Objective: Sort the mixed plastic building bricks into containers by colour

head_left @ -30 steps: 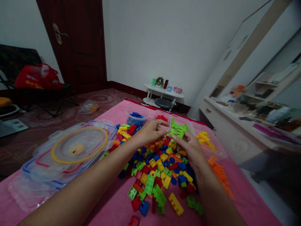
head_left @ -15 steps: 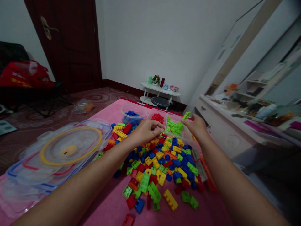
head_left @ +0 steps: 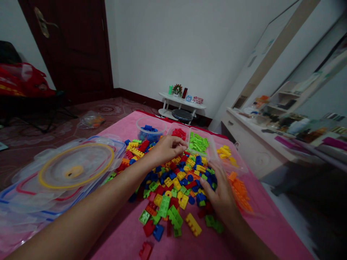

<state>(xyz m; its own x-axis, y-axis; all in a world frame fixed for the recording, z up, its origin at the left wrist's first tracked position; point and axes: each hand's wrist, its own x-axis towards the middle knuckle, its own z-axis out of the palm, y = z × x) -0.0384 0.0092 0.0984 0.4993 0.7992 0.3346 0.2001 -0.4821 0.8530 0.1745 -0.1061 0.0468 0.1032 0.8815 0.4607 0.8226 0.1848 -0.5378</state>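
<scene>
A heap of mixed plastic bricks [head_left: 173,184] in red, blue, green, yellow and orange lies on the pink cloth [head_left: 127,238]. My left hand [head_left: 166,148] hovers over the heap's far side with its fingers curled and pinched; what it holds is hidden. My right hand [head_left: 219,193] rests palm down on the heap's right side, fingers spread among the bricks. Behind the heap stand clear tubs: one with blue bricks [head_left: 150,129], one with red bricks [head_left: 179,133], one with green bricks [head_left: 198,141] and one with yellow bricks [head_left: 225,152]. Orange bricks [head_left: 240,191] lie at the right.
A stack of clear lids [head_left: 59,173] with coloured rims lies on the cloth at the left. Beyond the bed are a small white side table [head_left: 182,104], a dark door [head_left: 67,47], a red bag [head_left: 21,81] and a cluttered dresser [head_left: 271,130].
My right hand has come back from over the green tub and dropped onto the right side of the heap, no longer holding a green brick. My left hand stayed roughly in place.
</scene>
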